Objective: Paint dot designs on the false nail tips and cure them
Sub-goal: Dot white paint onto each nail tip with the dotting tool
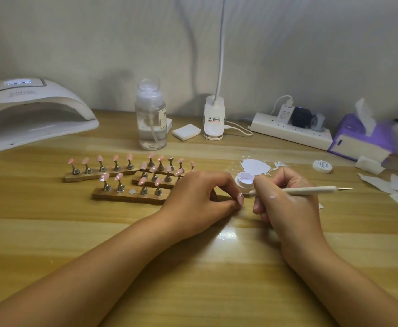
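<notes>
Pink tip point(240, 199) pinched by left hand point(200, 197) lies just left of right hand point(287, 204) gripping pen point(311, 190), whose long axis points leftward at it.

Both forearms point(103, 263) reach in from the bottom corners toward mid-frame. The left hand point(200, 197) pinches a nail tip point(240, 198); the right hand point(287, 204) grips a dotting pen point(311, 190).
</notes>
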A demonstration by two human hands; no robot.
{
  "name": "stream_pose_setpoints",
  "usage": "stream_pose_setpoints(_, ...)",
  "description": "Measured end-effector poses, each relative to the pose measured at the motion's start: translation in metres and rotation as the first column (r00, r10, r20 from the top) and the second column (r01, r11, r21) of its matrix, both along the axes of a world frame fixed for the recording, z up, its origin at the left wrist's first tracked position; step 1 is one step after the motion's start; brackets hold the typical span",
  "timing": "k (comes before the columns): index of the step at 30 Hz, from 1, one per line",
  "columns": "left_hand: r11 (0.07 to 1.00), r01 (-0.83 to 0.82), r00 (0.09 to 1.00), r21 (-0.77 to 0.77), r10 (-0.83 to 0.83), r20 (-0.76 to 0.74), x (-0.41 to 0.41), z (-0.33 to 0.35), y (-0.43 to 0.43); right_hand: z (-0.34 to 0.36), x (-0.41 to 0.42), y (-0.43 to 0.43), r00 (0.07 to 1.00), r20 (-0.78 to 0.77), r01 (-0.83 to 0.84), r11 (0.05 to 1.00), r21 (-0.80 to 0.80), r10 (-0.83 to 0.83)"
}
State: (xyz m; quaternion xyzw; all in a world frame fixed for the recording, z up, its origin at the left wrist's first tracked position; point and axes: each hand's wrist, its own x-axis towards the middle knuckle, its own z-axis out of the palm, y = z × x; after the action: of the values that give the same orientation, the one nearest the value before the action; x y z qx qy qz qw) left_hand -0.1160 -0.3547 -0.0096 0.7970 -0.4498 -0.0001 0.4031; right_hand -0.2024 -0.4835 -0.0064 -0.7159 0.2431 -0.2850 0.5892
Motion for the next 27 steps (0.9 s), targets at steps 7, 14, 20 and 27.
stream_pose_setpoints(7, 1.000, 0.006, 1.000, -0.021, -0.007, -0.024, 0.0004, -0.0017, 0.0002, 0.0023, -0.0027, -0.0017, 0.988, 0.146, 0.026, 0.991, 0.128, -0.045)
stream_pose_setpoints(14, 1.000, 0.007, 0.998, -0.007, -0.008, -0.065, 0.0039, -0.0035, 0.0006, 0.0080, -0.0083, 0.0013, 0.971, 0.237, -0.056, 0.984, 0.171, 0.014)
stream_pose_setpoints(20, 1.000, 0.010, 0.998, 0.010, -0.009, -0.070, 0.0039, -0.0039, 0.0002, 0.0043, -0.0050, 0.0036, 0.993, 0.117, -0.032, 0.993, 0.110, 0.019)
stream_pose_setpoints(27, 1.000, -0.007, 0.998, 0.006, 0.008, -0.063, 0.0040, -0.0048, 0.0001, 0.0004, -0.0042, 0.0038, 0.999, 0.045, -0.003, 1.000, -0.014, 0.004)
